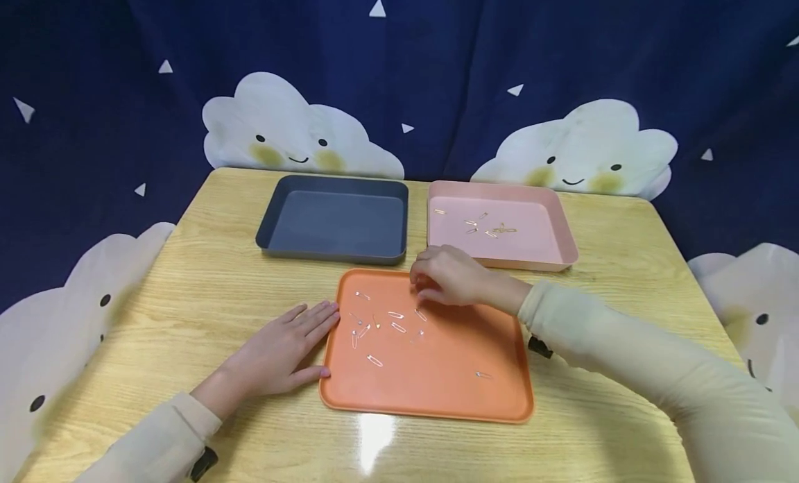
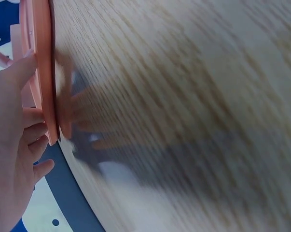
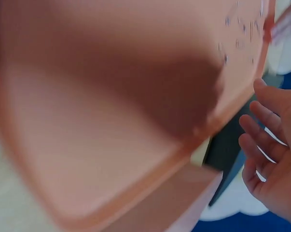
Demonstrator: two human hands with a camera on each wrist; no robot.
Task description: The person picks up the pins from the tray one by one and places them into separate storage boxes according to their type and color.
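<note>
My left hand (image 1: 275,351) rests at the left edge of the orange tray (image 1: 437,393), its fingers stretched out and the fingertips on the rim. Over the tray's far edge is my right hand (image 1: 452,275), fingers loosely bent; in the right wrist view thumb and fingers stand apart with nothing between them. Silver safety pins (image 1: 374,361) lie scattered on the orange tray, mostly on its left half, and one safety pin (image 1: 483,375) lies apart near the right front. A gold-coloured safety pin (image 1: 376,322) is among those on the left.
Behind the orange tray stand a dark grey tray (image 1: 331,254), with nothing in it, and a pink tray (image 1: 564,250) holding several gold-coloured safety pins (image 1: 504,230). All rest on a wooden table (image 1: 206,275). A dark blue curtain (image 1: 449,66) with clouds hangs behind.
</note>
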